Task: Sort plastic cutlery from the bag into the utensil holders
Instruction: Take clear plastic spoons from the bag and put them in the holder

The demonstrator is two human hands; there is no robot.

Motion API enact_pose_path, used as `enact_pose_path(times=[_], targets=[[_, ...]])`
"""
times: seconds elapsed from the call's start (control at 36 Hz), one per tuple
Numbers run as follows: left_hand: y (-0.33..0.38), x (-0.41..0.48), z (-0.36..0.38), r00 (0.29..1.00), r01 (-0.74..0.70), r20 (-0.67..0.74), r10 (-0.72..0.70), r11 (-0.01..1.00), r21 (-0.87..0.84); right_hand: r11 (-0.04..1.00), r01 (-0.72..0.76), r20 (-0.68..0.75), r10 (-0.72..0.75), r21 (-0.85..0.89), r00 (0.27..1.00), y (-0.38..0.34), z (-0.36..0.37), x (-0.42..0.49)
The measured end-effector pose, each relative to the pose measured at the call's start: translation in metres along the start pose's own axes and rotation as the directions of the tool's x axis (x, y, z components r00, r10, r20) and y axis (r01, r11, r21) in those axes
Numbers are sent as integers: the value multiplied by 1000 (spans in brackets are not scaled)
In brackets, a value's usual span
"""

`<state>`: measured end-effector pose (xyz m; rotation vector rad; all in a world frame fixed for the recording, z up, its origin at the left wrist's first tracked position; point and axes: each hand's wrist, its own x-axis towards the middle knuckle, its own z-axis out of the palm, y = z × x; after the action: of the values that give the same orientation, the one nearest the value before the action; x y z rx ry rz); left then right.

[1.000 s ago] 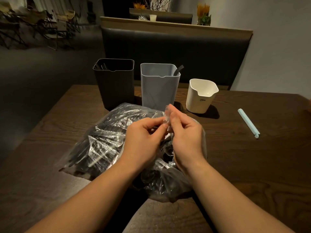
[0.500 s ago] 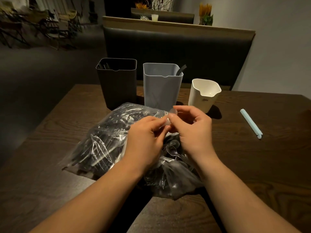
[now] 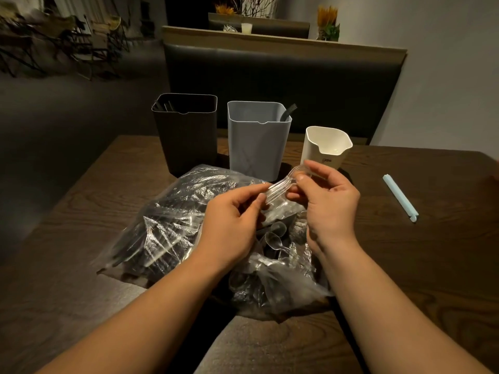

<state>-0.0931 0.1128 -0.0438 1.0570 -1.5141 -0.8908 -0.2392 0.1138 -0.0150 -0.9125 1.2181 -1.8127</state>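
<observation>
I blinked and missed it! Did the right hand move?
Yes. The right hand, holding the clear fork, shifted right and forward, toward the white holder; its fingertips now overlap that holder's base.

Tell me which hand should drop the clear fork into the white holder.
Right, probably. The right hand grips the fork by its handle end, just in front of the white holder; the left hand only pinches the tine end, farther away.

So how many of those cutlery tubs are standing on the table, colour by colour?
Black utensil holder: 1
Grey utensil holder: 1
White utensil holder: 1
Total: 3
</observation>
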Motion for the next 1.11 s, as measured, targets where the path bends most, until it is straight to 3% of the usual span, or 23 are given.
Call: enact_pose_path(times=[0.22,0.39,0.58,0.72,0.89,0.94,1.03,1.11], targets=[[-2,-2,2,975,-220,37,219,937,269,999,-45,-8,45,2,999,2,0,3],[-1,1,1,980,-198,61,188,923,330,999,-32,49,34,-28,998,2,-3,4],[5,2,-1,993,82,82,-79,996,-29,991,111,138,-100,-72,985,-1,-9,11],[11,-1,0,983,174,93,-160,970,-171,981,183,194,-167,-67,967,-2,-9,11],[10,1,1,975,219,83,-205,943,-250,984,165,226,-146,-64,963,-2,-11,12],[13,1,1,961,278,104,-258,898,-341,988,141,235,-120,-71,965,-1,-10,13],[18,2,1,903,427,209,-375,745,-512,985,144,212,-120,-97,970,1,-10,13],[20,5,-1,866,499,302,-398,650,-574,981,157,169,-136,-113,976,3,-12,13]])
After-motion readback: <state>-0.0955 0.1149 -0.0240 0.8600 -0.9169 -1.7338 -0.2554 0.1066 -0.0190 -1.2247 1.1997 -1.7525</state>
